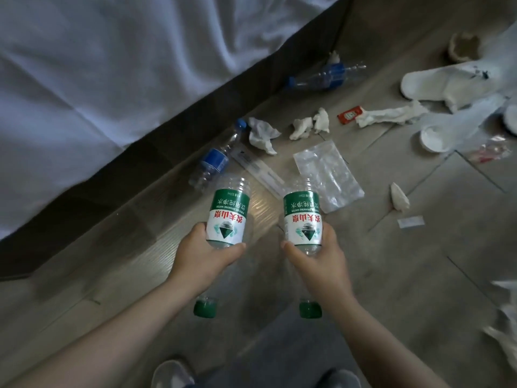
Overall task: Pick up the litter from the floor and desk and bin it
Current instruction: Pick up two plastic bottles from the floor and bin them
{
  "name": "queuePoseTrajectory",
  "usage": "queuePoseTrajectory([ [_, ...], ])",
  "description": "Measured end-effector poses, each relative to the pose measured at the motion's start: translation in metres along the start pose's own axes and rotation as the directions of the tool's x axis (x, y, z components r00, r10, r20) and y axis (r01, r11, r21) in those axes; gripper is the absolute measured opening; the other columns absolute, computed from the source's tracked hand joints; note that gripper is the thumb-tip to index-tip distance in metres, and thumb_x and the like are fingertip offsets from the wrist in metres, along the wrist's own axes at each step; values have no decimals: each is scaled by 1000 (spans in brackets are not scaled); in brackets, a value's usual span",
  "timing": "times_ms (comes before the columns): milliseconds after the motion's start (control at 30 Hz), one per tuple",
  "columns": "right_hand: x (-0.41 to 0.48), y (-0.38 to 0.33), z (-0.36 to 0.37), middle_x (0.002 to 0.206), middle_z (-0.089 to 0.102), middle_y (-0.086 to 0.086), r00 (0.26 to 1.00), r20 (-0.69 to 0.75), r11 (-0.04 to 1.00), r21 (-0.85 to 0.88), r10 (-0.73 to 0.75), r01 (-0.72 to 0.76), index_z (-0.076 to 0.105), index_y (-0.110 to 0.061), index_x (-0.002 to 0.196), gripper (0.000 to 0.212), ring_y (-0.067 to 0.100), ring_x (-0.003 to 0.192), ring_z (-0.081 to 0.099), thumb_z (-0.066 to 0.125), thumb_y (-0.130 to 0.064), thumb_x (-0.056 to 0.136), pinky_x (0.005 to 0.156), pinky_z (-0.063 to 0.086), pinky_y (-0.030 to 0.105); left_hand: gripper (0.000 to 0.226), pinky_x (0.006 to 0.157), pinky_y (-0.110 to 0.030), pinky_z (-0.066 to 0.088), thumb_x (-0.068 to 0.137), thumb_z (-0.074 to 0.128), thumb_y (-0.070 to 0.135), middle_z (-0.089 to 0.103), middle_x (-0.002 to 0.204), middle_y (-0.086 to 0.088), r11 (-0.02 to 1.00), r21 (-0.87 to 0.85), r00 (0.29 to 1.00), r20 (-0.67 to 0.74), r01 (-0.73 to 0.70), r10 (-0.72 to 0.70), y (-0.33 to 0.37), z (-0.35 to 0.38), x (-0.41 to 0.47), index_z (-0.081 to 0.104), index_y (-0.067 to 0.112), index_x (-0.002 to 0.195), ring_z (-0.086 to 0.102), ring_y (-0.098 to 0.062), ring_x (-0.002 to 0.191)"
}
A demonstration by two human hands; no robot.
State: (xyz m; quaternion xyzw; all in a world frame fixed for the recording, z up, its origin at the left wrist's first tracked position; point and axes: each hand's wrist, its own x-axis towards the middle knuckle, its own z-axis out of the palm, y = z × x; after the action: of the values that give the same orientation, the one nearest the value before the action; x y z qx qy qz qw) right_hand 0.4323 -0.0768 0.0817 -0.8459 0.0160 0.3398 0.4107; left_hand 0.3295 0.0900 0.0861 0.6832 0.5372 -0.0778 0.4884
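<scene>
My left hand [205, 254] grips an empty water bottle with a green and white label [228, 214], its green cap [205, 307] pointing back toward me. My right hand [319, 257] grips a second bottle of the same kind [302, 218], cap [309, 309] also toward me. Both bottles are held above the floor. Litter lies beyond them: a blue-label bottle [214, 161] beside the bed base, another blue-label bottle [326, 75] farther off, crumpled tissues [263, 134], a clear plastic bag [326, 170], a red sachet [349, 114].
A bed with a white sheet [112, 79] and dark base [156, 152] fills the left. White slippers [447, 82] and more tissue [391, 114] lie at the right. A long clear wrapper [257, 169] lies between the bottles. My shoes [172, 373] show at the bottom edge.
</scene>
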Motion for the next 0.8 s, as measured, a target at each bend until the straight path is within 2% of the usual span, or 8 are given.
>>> queuePoseTrajectory([
  [100, -44, -25, -39, 90, 64, -10, 1000, -22, 1000, 13, 22, -22, 46, -33, 112, 45, 6, 76, 64, 73, -38, 75, 65, 57, 35, 48, 62, -36, 57, 55, 82, 38, 69, 83, 1, 999, 36, 999, 41, -20, 18, 34, -14, -46, 57, 21, 92, 67, -18, 69],
  [200, -89, -60, -89, 88, 63, -10, 995, -82, 996, 79, 53, -46, 48, -31, 114, 45, 2, 71, 63, 72, -33, 77, 55, 51, 21, 41, 64, -36, 56, 64, 84, 29, 67, 84, 1, 995, 68, 994, 81, -77, 71, 86, -33, -94, 56, 22, 93, 66, -18, 72],
  [267, -121, -91, -129, 84, 63, -9, 989, -134, 989, 141, 63, -44, 49, -29, 111, 41, -5, 65, 61, 73, -27, 77, 47, 44, 10, 40, 67, -38, 58, 63, 84, 28, 66, 84, 2, 991, 71, 989, 107, -113, 105, 131, -46, -129, 54, 22, 90, 66, -18, 74],
  [367, -169, -144, -196, 80, 62, -10, 978, -203, 980, 199, 57, -16, 50, -28, 108, 38, -12, 63, 58, 73, -22, 78, 46, 40, 5, 48, 65, -38, 58, 52, 81, 38, 67, 82, 3, 976, 71, 971, 133, -207, 197, 209, -66, -189, 56, 21, 90, 66, -16, 74],
  [467, -217, -202, -267, 85, 65, -8, 954, -298, 966, 253, 34, 45, 49, -33, 108, 40, -1, 70, 62, 74, -25, 78, 54, 48, 14, 44, 57, -27, 50, 57, 82, 34, 67, 82, 5, 946, 64, 939, 159, -319, 306, 294, -87, -251, 58, 20, 91, 64, -11, 71],
  [567, -272, -255, -340, 89, 65, -12, 917, -399, 956, 277, 25, 94, 46, -40, 104, 41, 4, 77, 64, 74, -30, 77, 64, 53, 26, 44, 59, -27, 49, 54, 79, 38, 68, 81, 6, 895, 65, 883, 210, -441, 420, 379, -110, -319, 59, 22, 90, 64, -9, 71],
  [700, -354, -315, -440, 86, 63, -15, 834, -551, 942, 289, 19, 170, 43, -43, 106, 44, -1, 73, 63, 73, -30, 77, 65, 55, 27, 48, 60, -24, 50, 50, 75, 43, 69, 81, 8, 790, 29, 763, 286, -612, 580, 494, -129, -419, 61, 25, 92, 65, -7, 73],
  [800, -415, -339, -505, 95, 63, -9, 751, -659, 930, 300, 42, 212, 45, -35, 120, 54, 5, 79, 63, 73, -36, 75, 71, 57, 36, 39, 64, -26, 53, 64, 83, 29, 67, 84, 6, 695, -7, 648, 358, -719, 673, 562, -130, -500, 59, 24, 95, 65, -9, 76],
])
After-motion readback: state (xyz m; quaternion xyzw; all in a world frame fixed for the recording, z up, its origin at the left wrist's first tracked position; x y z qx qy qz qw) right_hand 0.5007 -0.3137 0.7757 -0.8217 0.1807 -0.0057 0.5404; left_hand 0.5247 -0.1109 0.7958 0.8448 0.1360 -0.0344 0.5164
